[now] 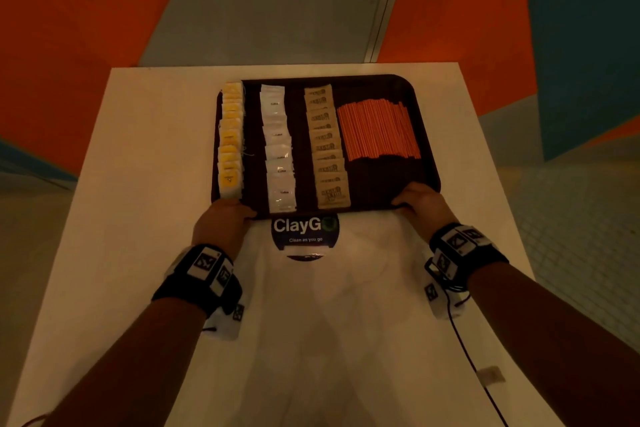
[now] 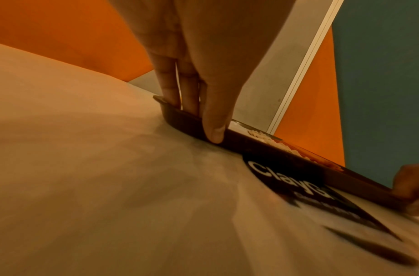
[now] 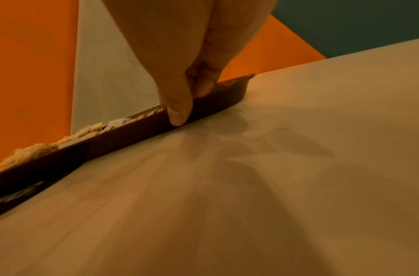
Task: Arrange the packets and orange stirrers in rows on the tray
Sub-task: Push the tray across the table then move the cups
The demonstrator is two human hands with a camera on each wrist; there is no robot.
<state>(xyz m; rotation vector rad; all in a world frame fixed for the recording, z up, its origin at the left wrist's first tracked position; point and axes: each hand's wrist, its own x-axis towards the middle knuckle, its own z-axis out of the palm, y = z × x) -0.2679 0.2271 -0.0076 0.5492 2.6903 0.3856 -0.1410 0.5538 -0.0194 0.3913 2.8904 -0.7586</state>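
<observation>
Dark brown plastic tray (image 1: 420, 135) sits toward the far edge of a white table (image 1: 145, 156), and it's pretty much sorted. Along the tray's left edge there's a row of yellow packets (image 1: 230, 140), then a row of white packets (image 1: 278, 147), then a row of tan packets (image 1: 327, 146), all overlapping like shingles from the far rim to the near rim. The orange stirrers (image 1: 377, 128) lie side by side in one flat bunch toward the tray's right edge, just beside the tan row, nearer the far rim.

Both hands are on the near rim. The left hand (image 1: 221, 224) grips the near left corner: in the left wrist view the thumb (image 2: 214, 119) presses the outside wall while the fingers (image 2: 167, 82) go over the rim to the inside. The right hand (image 1: 424, 206) pinches the near right part of the rim the same way, thumb (image 3: 177, 104) outside, fingers (image 3: 204, 83) curled inside.

A round dark "ClayGo" sticker (image 1: 304, 232) on the table peeks out from under the tray's near rim, between the hands.
</observation>
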